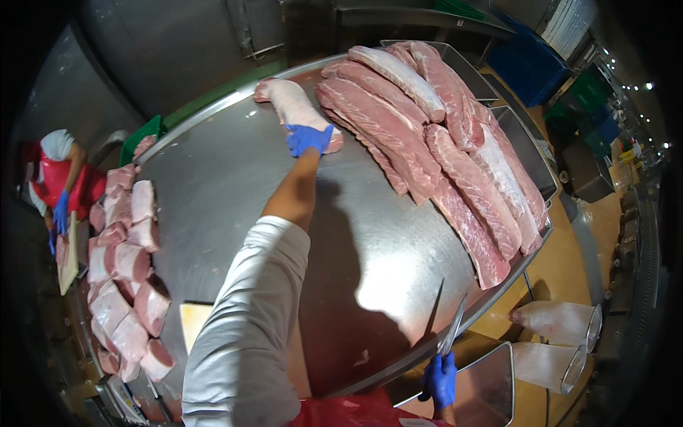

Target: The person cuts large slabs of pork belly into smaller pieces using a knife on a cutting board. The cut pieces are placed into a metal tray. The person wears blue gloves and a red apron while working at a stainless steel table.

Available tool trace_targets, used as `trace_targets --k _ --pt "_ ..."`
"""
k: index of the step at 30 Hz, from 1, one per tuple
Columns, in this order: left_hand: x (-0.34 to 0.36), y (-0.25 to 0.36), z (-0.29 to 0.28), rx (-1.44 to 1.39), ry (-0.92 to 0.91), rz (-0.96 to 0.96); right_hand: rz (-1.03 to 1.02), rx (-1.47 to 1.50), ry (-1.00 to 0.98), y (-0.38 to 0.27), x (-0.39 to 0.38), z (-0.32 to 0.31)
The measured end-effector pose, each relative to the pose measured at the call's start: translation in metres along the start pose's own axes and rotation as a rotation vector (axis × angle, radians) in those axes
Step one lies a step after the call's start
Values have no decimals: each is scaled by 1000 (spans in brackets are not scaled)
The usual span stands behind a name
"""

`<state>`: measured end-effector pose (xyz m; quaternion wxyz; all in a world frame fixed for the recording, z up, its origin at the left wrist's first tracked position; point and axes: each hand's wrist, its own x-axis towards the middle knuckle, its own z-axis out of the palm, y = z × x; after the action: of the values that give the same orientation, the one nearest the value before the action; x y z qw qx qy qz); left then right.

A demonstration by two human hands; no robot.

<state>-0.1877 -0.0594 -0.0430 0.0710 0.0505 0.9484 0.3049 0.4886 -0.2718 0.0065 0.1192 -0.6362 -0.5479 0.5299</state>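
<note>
Looking down from the head camera onto a round steel table (235, 178), with everything else placed around it. Reaching far across the table with the left hand (307, 138), gloved in blue, fingers curling over the near end of a pale pork loin (292, 107) and gripping it; loin lying flat on the table's far side, just left of the big meat pile. Holding a knife (451, 329) in the right hand (440, 379), also in a blue glove, fist closed tight around the handle just off the table's near edge, blade pointing up and over the rim. Lying heaped on the table's right half, long slabs of pork (434, 142), overlapping and running toward the right rim. Sitting in rows along the table's left rim, cut pork chunks (128, 277), pink faces showing. Resting at the table's near-left edge, a pale cutting board (193, 320), partly hidden by the grey sleeve. Standing beyond the table's left side, another person in a red apron (60, 181), wearing blue gloves. Stacking up past the table's far-right side, blue crates (530, 64)
</note>
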Motion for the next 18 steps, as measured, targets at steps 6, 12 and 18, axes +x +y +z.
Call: trace_targets --k 6,12,18 --pt "-5 73 16 214 -209 -187 22 13 139 41 -2 -10" --pt "41 15 -27 171 -215 -27 13 98 109 18 14 -17" --pt "13 -105 -77 -175 -478 -23 23 208 35 -4 9 -18"
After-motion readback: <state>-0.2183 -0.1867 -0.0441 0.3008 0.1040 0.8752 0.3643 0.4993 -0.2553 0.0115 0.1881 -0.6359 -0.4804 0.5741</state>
